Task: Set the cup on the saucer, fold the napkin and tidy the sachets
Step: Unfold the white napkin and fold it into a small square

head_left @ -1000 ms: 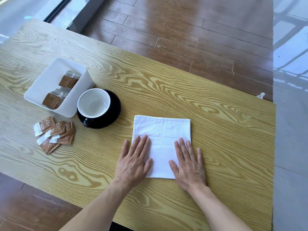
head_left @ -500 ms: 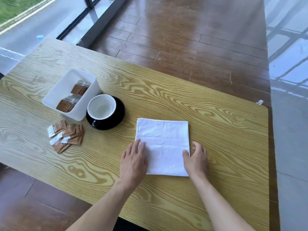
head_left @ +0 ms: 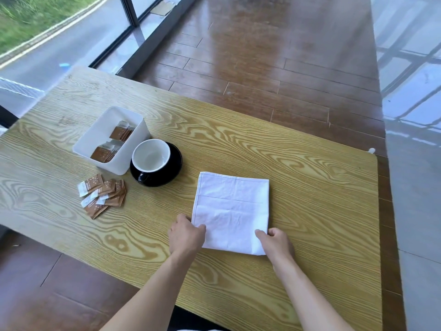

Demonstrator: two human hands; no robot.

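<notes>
A white folded napkin (head_left: 231, 211) lies flat on the wooden table (head_left: 310, 211). My left hand (head_left: 187, 236) pinches its near left edge and my right hand (head_left: 276, 242) pinches its near right corner. The black cup (head_left: 150, 157), white inside, stands on the black saucer (head_left: 174, 163) to the left of the napkin. Several brown sachets (head_left: 102, 197) lie loose on the table in front of a white box (head_left: 95, 137). More brown sachets (head_left: 112, 144) stand inside that box.
The table's right edge (head_left: 378, 235) runs beside a pale wall or ledge. Behind the table lies a wooden floor (head_left: 262, 68), and a glass window wall stands at the back left.
Both hands slid off the top of the napkin toward me and curled onto its near edge, left at the left side, right at the right corner. The camera tilted up.
</notes>
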